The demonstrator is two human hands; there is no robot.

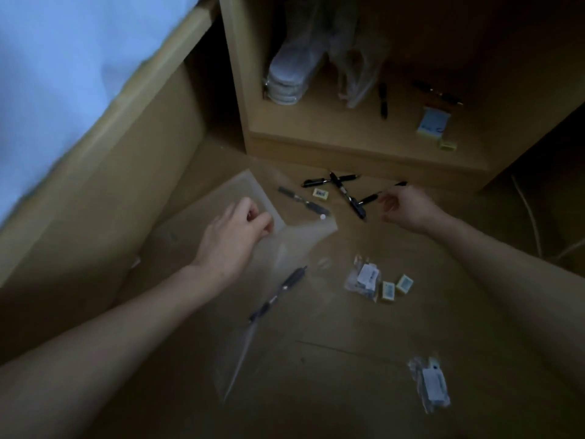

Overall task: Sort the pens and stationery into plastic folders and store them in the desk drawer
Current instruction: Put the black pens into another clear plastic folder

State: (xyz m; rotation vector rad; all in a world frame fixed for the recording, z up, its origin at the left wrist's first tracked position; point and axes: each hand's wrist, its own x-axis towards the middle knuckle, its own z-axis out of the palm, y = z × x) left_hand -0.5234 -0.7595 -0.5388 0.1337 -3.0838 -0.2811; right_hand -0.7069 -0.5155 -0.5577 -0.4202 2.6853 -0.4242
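Down on the wooden floor (316, 391), the left hand (235, 236) pinched the flap of a translucent plastic folder (250, 191), thumb and fingers (264, 224) curled onto its edge beside the white snap button (323, 217). The right hand (408, 207) pinched the end of one black pen (370, 198) with its fingers curled around it, the pen's other end touching the floor.

Near that pen lay three more black pens: two crossed (338, 182) just below the cabinet, and one (304, 202) beside the folder's corner. A small yellow eraser (320, 193) sat between them. Closer to the person, another pen (280, 293) lay partly under a second clear folder (240, 359). Two boxed erasers (395, 288) stood side by side, touching a small plastic packet (364, 278); a second packet (432, 384) lay well apart, nearer the camera.

Inside the open cabinet shelf (348, 134) were two further pens (383, 99), a pad of sticky notes (434, 122) with a small yellow block (448, 144) just beside it, a stack of round flat items (285, 80) in clear wrap, and a crumpled clear bag (354, 74). A white bed sheet (63, 74) filled the upper left.
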